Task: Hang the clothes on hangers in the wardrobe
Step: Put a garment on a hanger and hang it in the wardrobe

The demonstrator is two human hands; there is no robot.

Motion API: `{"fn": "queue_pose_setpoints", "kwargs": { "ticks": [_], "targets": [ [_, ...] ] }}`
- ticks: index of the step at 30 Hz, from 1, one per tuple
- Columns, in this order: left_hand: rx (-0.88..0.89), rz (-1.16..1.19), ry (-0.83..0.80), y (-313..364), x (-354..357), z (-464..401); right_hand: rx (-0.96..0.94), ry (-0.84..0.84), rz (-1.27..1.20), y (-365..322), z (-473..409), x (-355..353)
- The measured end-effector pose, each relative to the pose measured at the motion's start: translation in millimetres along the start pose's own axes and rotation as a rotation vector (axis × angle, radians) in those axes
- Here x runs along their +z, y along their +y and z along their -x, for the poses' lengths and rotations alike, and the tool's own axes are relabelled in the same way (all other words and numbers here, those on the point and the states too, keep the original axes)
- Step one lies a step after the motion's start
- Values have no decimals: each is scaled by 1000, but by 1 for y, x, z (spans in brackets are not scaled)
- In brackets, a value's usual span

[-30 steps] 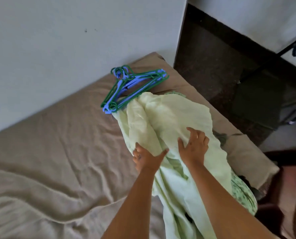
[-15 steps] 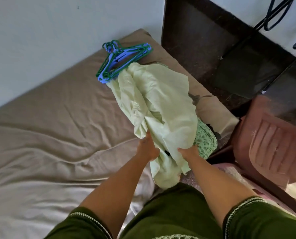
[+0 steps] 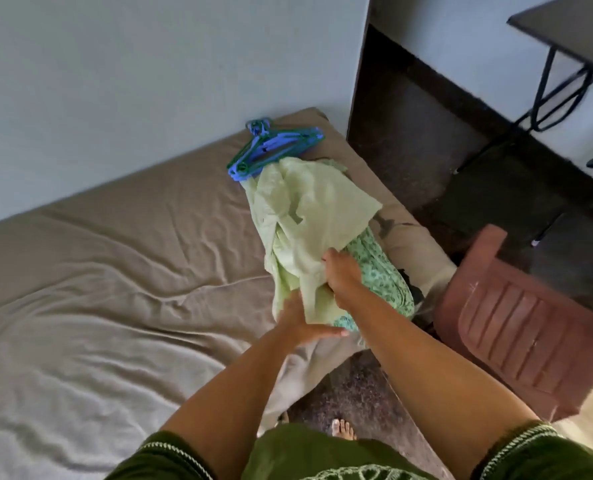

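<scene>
Pale green garment (image 3: 305, 216) lies bunched at the bed (image 3: 115, 271) edge, just below the hangers (image 3: 274, 148). Right hand (image 3: 342, 277) grips its fabric; left hand (image 3: 302, 322) is flat, fingers straight, under the hem. Shoulders should be located before lifting.

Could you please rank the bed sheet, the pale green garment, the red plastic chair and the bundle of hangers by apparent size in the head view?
1. Bed sheet
2. Pale green garment and red plastic chair: look alike; the chair is cropped
3. Bundle of hangers
</scene>
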State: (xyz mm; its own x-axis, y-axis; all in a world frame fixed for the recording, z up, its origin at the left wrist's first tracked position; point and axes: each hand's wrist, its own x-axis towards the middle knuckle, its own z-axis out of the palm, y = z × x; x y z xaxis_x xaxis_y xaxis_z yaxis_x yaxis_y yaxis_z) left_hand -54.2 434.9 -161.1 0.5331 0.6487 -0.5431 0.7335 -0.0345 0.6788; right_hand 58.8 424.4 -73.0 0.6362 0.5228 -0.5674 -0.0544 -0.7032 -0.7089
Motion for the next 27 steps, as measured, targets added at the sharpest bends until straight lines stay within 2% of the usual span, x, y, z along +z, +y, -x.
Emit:
{"fn": "queue_pose_setpoints", "kwargs": {
  "ticks": [2, 3, 6, 9, 13, 15, 18, 20, 22, 24, 27],
  "targets": [
    [-41, 206, 164, 29, -6, 19, -149, -25, 69, -26, 27, -15],
    [-68, 265, 226, 40, -16, 24, -212, -23, 31, -40, 42, -22],
    [-8, 645, 388, 73, -56, 38, -425, -2, -111, -83, 78, -37],
    [79, 572, 696, 92, -100, 69, -518, -47, -172, -117, 107, -47],
    [159, 606, 965, 106, -163, 116, -534, -299, -25, -139, 126, -60],
    [178, 658, 993, 120, -195, 142, -700, -349, 118, -138, 127, -59],
    [228, 755, 916, 153, -229, 184, -880, -496, 112, -134, 137, -47],
    [291, 949, 870, 173, -242, 210, -952, -635, 71, -138, 152, -33],
    [434, 1146, 903, 187, -254, 235, -1057, -706, 23, -145, 171, -16],
    [618, 1192, 922, 194, -266, 255, -1134, -653, -40, -153, 189, 2],
    [723, 925, 1014, 195, -279, 273, -1182, -417, -155, -169, 205, 28]
  ]
}}
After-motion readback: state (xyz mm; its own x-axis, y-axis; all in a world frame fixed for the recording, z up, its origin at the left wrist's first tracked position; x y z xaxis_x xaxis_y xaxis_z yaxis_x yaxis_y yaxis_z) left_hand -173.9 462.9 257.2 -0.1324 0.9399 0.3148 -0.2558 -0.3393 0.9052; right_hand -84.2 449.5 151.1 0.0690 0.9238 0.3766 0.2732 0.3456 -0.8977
